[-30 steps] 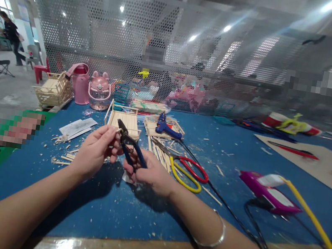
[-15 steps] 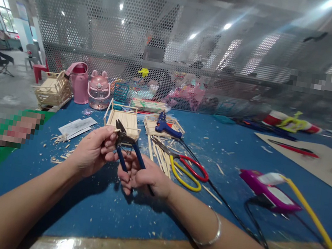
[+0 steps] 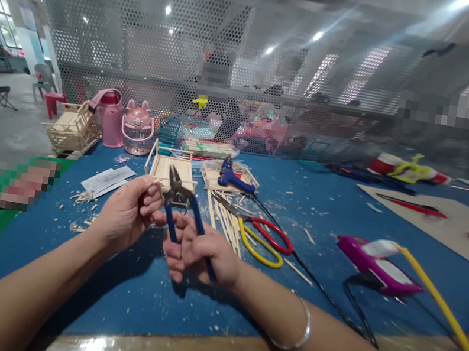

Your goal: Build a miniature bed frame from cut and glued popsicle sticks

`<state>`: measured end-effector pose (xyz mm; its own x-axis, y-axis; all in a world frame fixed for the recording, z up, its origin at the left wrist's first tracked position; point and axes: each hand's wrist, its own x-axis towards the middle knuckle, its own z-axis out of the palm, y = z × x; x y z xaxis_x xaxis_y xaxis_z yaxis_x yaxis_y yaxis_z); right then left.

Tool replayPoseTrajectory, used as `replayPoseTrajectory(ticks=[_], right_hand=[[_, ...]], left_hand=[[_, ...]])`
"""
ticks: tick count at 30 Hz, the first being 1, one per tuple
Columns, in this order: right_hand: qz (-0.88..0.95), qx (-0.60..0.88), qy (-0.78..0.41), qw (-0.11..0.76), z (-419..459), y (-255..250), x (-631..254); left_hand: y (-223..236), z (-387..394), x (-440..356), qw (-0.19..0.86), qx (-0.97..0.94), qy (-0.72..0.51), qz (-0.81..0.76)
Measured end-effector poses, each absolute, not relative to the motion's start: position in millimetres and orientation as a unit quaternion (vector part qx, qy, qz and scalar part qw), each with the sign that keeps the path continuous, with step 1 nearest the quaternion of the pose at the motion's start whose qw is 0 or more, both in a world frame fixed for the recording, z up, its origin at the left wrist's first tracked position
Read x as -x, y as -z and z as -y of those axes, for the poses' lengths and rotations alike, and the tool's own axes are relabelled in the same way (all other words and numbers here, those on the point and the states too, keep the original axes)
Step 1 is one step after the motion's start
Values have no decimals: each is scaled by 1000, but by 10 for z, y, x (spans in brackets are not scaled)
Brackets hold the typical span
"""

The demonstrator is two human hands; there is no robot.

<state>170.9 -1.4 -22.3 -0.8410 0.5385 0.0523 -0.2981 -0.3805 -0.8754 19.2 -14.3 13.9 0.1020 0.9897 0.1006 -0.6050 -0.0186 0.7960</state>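
Close to the front edge of the blue counter (image 3: 141,304), seen from the head view, both hands are raised and near each other. The right hand (image 3: 210,249) holds the blue-handled metal cutting pliers (image 3: 176,191) loosely, with the handles spread and the blades pointing up towards the far edge. The left hand (image 3: 123,211) is narrowed at the fingertips and appears to pinch a tiny pale wooden piece (image 3: 158,182), mostly hidden, just beside the blades.

Behind the pliers is a model with railings, built from pale wooden sticks (image 3: 173,166). To its right, a blue glue gun (image 3: 237,183) lies over a shallow pale wooden frame (image 3: 210,182). Loose narrow sticks (image 3: 224,222) are spread in front of that frame, beside scissors with red and yellow handles (image 3: 246,220). White paper slips (image 3: 103,180) and short offcuts (image 3: 86,197) lie towards the left edge.

This looks like work of trimming small pieces; a further cut would call for wood steady between the blades and fingertips clear of them.
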Motion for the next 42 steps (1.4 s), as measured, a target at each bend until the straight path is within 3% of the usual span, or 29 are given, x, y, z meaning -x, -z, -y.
replayPoseTrajectory(ticks=[8,19,21,23,25,26,28,30,32,35,42], right_hand=[[525,136,-731,414,-227,7,-1931],[608,186,-684,359,-248,34,-1952],[688,253,-570,371,-273,-34,-2031],[759,361,-357,408,-324,-131,-2159],[781,456,-161,395,-378,-220,-2285],[784,476,-122,379,-397,-247,-2327],[776,462,-172,394,-400,-249,-2335],[736,407,-326,432,-358,-188,-2244],[703,362,-451,414,-289,-96,-2098],[697,349,-497,381,-201,14,-1913],[645,336,-542,420,-182,55,-1838]], left_hand=[[-79,108,-179,629,-372,-627,-270],[121,82,-233,533,-483,-571,-394],[124,79,-236,538,-471,-571,-403],[130,71,-238,541,-465,-570,-409],[144,61,-242,535,-473,-566,-411],[152,58,-245,526,-486,-561,-416],[170,59,-255,481,-533,-540,-440],[185,73,-267,395,-605,-509,-467],[194,97,-281,301,-674,-484,-470],[198,129,-294,240,-725,-477,-436],[206,152,-288,256,-699,-510,-431]])
